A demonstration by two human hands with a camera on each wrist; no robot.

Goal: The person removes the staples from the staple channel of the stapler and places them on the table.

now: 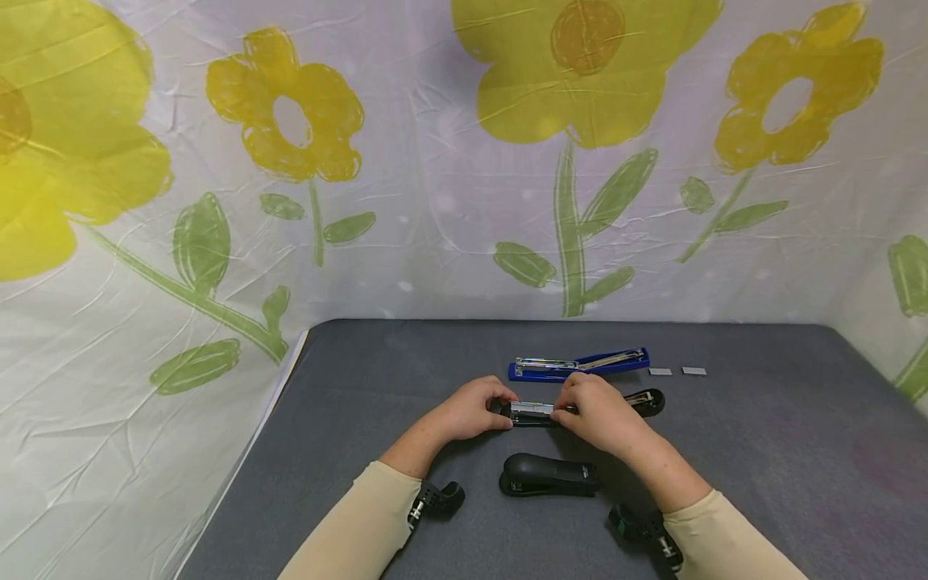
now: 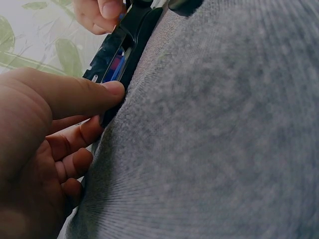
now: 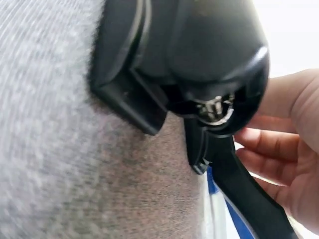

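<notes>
A black stapler (image 1: 532, 411) lies opened out flat, its silvery staple channel showing. My left hand (image 1: 478, 408) grips the stapler's left end, with the thumb (image 2: 112, 89) on the near side of its base. At the middle of the same stapler, my right hand (image 1: 594, 409) pinches it near the hinge, its fingers covering part of the channel. The stapler's top arm (image 3: 249, 189) extends to the right beyond that hand. What the right fingertips touch is partly hidden behind the hand.
Nearer the body sits a second black stapler (image 1: 547, 475), closed. An opened blue stapler (image 1: 580, 365) lies behind the hands, with two small staple strips (image 1: 660, 371) to its right. A flower-printed curtain (image 1: 435, 201) hangs along the far edge of the grey table (image 1: 348, 379).
</notes>
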